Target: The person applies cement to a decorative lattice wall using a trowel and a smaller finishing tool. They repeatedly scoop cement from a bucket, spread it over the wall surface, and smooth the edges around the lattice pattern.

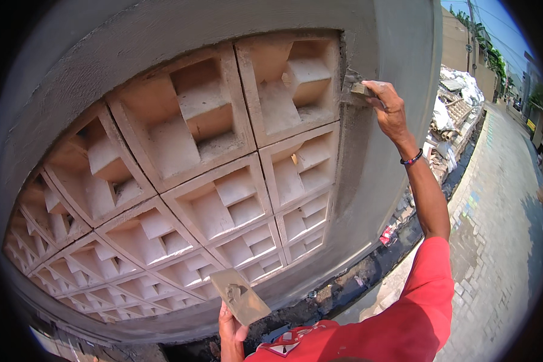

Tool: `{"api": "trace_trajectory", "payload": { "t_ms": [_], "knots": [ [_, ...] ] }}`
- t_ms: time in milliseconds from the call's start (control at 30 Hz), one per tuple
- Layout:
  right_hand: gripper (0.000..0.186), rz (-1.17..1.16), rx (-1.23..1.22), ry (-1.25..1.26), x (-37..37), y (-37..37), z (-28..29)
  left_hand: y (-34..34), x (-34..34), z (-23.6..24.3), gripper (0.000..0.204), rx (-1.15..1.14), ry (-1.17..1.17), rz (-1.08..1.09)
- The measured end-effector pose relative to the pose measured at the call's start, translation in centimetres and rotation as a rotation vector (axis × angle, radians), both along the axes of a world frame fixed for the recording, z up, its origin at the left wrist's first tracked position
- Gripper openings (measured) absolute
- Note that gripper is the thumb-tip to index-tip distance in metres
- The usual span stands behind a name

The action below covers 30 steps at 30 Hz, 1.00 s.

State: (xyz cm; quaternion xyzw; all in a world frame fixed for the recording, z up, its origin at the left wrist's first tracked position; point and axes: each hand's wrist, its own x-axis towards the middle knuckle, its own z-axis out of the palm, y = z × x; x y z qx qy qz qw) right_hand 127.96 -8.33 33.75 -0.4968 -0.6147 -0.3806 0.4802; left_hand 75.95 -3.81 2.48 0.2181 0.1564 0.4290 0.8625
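My right hand (391, 110) is raised at the upper right, its fingers closed round a small flat block-like tool (361, 89). The tool meets the wall beside the top right corner of the vent-block panel, where a lump of wet mortar (352, 77) sits. Low in the middle, my left hand (230, 330) grips a rectangular plasterer's board (250, 308) by its underside. A small dab of mortar (234, 293) lies on the board. Darker, damp mortar (351, 142) runs down the strip right of the panel.
The panel of pale vent blocks (214, 202) is framed by a grey plastered wall (404, 36). Along the wall's foot runs a dark ditch (326, 304) with litter. Rubble and white sacks (461, 90) are heaped beyond the wall's end. A paved lane (495, 199) lies to the right.
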Motion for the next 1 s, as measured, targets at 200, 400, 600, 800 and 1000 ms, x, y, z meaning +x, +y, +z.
{"api": "trace_trajectory", "payload": {
  "t_ms": [200, 400, 600, 800, 1000],
  "knots": [
    [0.039, 0.129, 0.039, 0.222, 0.5, -2.6, 2.6, 0.1, 1.6, 1.7, 0.064, 0.041, 0.02, -0.02],
    [0.034, 0.147, 0.082, 0.167, 5.0, -1.6, 17.1, 0.6, 2.7, 0.0, 0.065, 0.034, 0.0, -0.067],
    [0.036, 0.075, -0.11, -0.139, 4.7, -0.6, 11.8, 0.3, 3.0, 0.3, 0.066, -0.014, 0.06, 0.02],
    [0.043, -0.001, -0.235, -0.229, 2.0, -2.1, -2.8, 1.1, 3.3, 0.8, 0.068, -0.013, 0.074, -0.032],
    [0.037, 0.213, -0.142, 0.179, 1.4, -4.2, 0.6, 1.0, 4.1, 2.1, 0.065, 0.016, 0.103, -0.017]
  ]
}}
